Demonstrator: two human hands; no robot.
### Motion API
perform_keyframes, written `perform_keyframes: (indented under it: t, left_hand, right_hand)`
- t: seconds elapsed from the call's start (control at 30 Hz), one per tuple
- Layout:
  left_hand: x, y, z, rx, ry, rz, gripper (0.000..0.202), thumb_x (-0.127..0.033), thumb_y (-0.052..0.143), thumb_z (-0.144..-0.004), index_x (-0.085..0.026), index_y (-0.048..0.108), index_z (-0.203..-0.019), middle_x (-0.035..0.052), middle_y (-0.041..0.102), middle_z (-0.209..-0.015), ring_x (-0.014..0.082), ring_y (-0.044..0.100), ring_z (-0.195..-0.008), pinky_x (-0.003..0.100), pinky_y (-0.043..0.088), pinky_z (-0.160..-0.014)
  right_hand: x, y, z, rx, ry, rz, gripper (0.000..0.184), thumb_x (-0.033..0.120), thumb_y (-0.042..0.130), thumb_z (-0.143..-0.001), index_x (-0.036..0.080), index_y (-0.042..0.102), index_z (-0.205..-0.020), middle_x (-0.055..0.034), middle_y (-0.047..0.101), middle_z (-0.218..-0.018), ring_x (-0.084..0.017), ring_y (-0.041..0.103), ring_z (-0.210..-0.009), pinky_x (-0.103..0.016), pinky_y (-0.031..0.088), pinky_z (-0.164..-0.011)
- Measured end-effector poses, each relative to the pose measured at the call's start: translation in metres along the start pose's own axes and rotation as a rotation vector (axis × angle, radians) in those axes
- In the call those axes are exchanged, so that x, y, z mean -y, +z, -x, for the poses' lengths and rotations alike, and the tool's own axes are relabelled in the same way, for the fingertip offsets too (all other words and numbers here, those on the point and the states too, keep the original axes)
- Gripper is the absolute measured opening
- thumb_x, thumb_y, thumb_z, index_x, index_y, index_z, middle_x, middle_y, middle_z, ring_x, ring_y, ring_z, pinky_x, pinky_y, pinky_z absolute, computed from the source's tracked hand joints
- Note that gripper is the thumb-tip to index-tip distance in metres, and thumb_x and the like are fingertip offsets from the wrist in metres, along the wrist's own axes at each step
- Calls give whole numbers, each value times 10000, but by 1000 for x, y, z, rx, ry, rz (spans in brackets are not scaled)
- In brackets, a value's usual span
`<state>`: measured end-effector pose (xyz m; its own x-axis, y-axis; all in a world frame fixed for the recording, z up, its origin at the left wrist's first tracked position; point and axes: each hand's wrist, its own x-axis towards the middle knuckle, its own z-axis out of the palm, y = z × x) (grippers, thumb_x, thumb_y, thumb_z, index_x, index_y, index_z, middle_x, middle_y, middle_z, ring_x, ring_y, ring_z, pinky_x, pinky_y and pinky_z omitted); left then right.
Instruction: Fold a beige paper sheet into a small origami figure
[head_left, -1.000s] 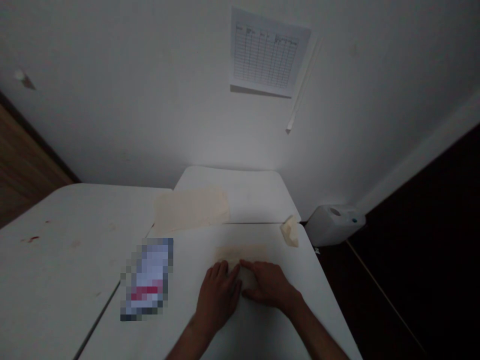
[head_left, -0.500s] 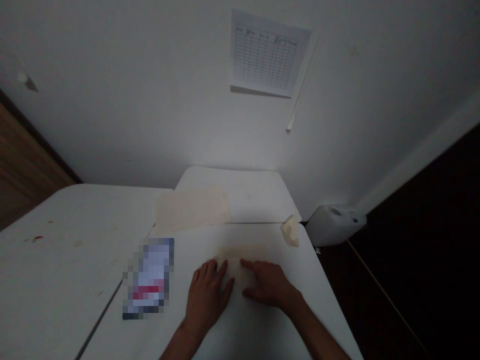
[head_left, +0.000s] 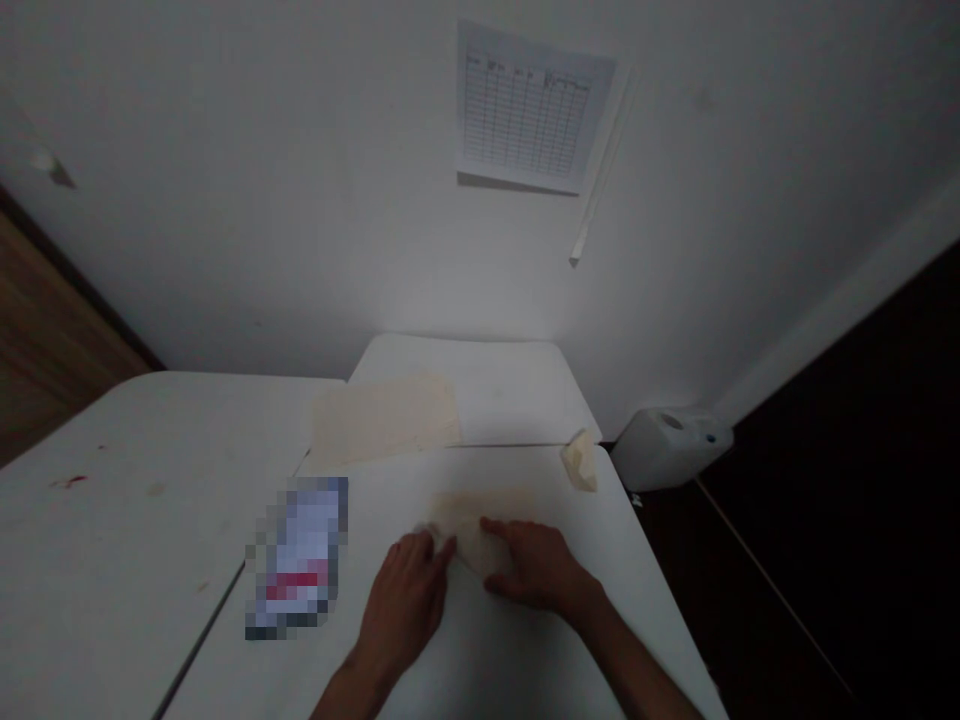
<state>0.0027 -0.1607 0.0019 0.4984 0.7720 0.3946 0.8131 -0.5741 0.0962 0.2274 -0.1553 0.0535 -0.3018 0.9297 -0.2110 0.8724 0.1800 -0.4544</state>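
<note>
A pale cream sheet of paper [head_left: 480, 510] lies on the white table [head_left: 450, 650] in front of me, partly folded. My right hand [head_left: 536, 570] rests flat on its right part, fingers stretched out and pressing it down. My left hand [head_left: 405, 600] lies on the table at the sheet's left corner, fingertips touching the folded edge, fingers together and mostly flat. The light is dim and the paper's folds are hard to make out.
A larger cream sheet [head_left: 384, 418] lies farther back across the table joint. A small folded paper piece [head_left: 580, 462] sits near the right edge. A blurred-out rectangular object [head_left: 296, 558] lies to the left. A white jug [head_left: 667, 445] stands on the dark floor at right.
My left hand has slid back and to the left, off the sheet, to its left corner. My right hand has stayed in place on the paper.
</note>
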Motion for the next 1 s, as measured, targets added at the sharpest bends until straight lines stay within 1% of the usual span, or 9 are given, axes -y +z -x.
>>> perform_keyframes:
  t: [0.07,0.13,0.3,0.4,0.53,0.6,0.7,0.87,1.0]
  left_hand:
    - [-4,5,5,8,142,74,452,-74,489,-813,-236,566,-1228,93,551,-1016,251,518,-945,437,443,-871]
    - [-8,7,7,24,219,125,486,-57,501,-793,-270,568,-1225,87,555,-1032,256,519,-957,452,442,-879]
    - [-15,0,2,89,254,168,479,-65,505,-798,-288,580,-1216,81,575,-970,245,533,-886,440,466,-817]
    - [-17,-4,0,81,223,148,454,-97,518,-793,-305,607,-1187,80,584,-967,256,537,-911,462,457,-840]
    - [-14,-3,1,85,127,106,440,-136,541,-777,-328,635,-1161,68,599,-942,273,539,-936,498,437,-871]
    - [-9,-1,2,89,77,76,416,-147,536,-788,-328,651,-1145,69,608,-932,287,543,-960,510,430,-880]
    - [3,1,1,87,9,30,404,-164,519,-819,-312,646,-1172,84,625,-984,308,541,-1033,505,422,-903]
    - [23,-1,-5,64,-117,-45,373,-202,498,-844,-277,656,-1174,102,646,-1028,318,552,-1048,491,427,-897]
    - [28,-2,-9,40,-148,-70,347,-221,499,-853,-258,662,-1157,96,650,-1003,312,553,-1034,470,445,-875]
  right_hand:
    - [-1,2,-1,-2,-2,1,784,445,714,-682,298,429,-1397,-79,600,-1281,-306,574,-1130,-417,394,-977]
    - [-3,4,-1,-8,-7,-1,770,457,705,-694,300,430,-1396,-76,595,-1289,-306,569,-1139,-420,390,-982]
    - [-3,5,-2,-16,-12,-19,755,536,684,-715,291,446,-1388,-76,590,-1299,-308,569,-1144,-423,381,-999]
    - [-2,5,-2,-22,-2,-25,759,516,704,-702,296,451,-1383,-68,595,-1295,-301,575,-1138,-414,389,-994]
    - [-2,3,-2,-17,7,-16,783,445,745,-671,312,445,-1383,-58,595,-1296,-295,581,-1132,-411,399,-987]
    - [-2,3,-2,-12,13,-14,795,430,755,-659,315,445,-1381,-57,599,-1290,-293,583,-1128,-408,403,-983]
    - [-1,3,-2,-13,17,-16,782,420,749,-666,311,448,-1379,-61,603,-1283,-289,583,-1127,-404,408,-977]
    - [0,3,-1,-7,39,-19,794,418,754,-654,326,445,-1379,-57,604,-1281,-295,582,-1124,-414,403,-976]
    - [0,2,0,-8,24,-26,791,414,741,-667,318,434,-1390,-52,583,-1310,-287,563,-1152,-398,374,-1005]
